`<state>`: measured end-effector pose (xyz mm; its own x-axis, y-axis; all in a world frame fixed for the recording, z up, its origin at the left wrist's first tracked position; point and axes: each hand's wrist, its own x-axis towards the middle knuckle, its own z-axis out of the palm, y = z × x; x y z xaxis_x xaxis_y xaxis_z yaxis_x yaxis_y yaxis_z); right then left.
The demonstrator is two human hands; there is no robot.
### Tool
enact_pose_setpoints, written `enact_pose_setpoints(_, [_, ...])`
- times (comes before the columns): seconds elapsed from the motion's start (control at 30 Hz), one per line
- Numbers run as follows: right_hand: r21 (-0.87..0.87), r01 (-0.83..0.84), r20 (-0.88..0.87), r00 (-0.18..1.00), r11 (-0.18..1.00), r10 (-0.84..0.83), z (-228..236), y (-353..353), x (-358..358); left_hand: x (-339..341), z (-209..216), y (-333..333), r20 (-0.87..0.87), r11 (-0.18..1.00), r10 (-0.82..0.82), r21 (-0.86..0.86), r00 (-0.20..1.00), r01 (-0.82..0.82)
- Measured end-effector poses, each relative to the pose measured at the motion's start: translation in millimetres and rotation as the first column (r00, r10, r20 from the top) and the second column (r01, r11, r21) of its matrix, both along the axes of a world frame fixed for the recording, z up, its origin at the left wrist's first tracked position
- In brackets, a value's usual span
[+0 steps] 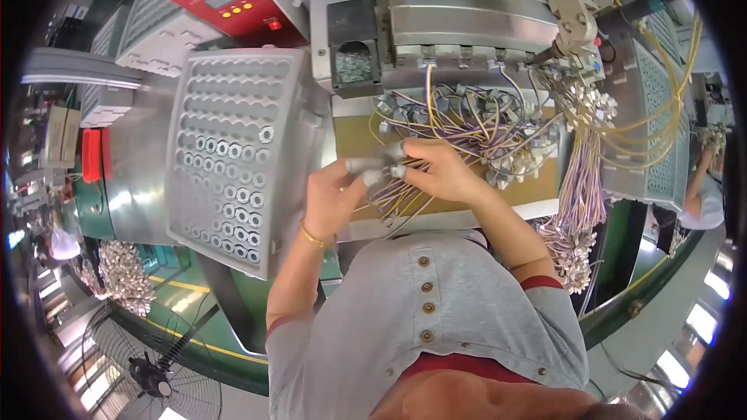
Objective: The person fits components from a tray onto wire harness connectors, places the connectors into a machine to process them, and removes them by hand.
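Note:
Over the brown work board (355, 128), my left hand (334, 194) and my right hand (442, 173) meet fingertip to fingertip. Pale covers sit on some fingertips of both. My right hand is closed in a pinch, with thin wires running between thumb and forefinger. The left thumb and forefinger are closed too, but what they pinch is too small and blurred to name. A tangled heap of purple, yellow and white wires (467, 128) with grey and white connectors spreads beneath and beyond my hands. Some loose wire ends stick out below my fingers.
To the left stands a grey plastic tray (175, 179) with rows of metal rings (236, 212). Behind it is a red and white control box (237, 1). A metal fixture (475, 19) with a black box (354, 47) borders the board's far side. Wire bundles (582, 179) hang at right.

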<state>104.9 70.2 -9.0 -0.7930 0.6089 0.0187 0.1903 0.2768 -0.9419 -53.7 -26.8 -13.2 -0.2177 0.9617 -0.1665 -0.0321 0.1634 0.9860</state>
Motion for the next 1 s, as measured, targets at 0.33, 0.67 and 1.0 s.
enact_pose_setpoints(0.33, [0.115,0.146,-0.064,0.988,0.983,-0.139,5.3,5.1,19.7,-60.3,3.9,0.5,-0.825,0.966,0.237,0.258,0.513,-0.030])
enact_pose_setpoints(0.67, [0.041,0.200,-0.172,0.967,0.979,-0.190,5.0,1.5,21.8,-120.6,-10.1,1.2,-0.951,0.916,0.303,0.273,0.060,-0.293])
enact_pose_setpoints(1.0, [0.036,0.185,-0.026,0.983,0.982,-0.184,14.6,1.5,18.6,15.4,3.5,10.9,0.479,0.994,0.104,-0.072,0.871,-0.079])
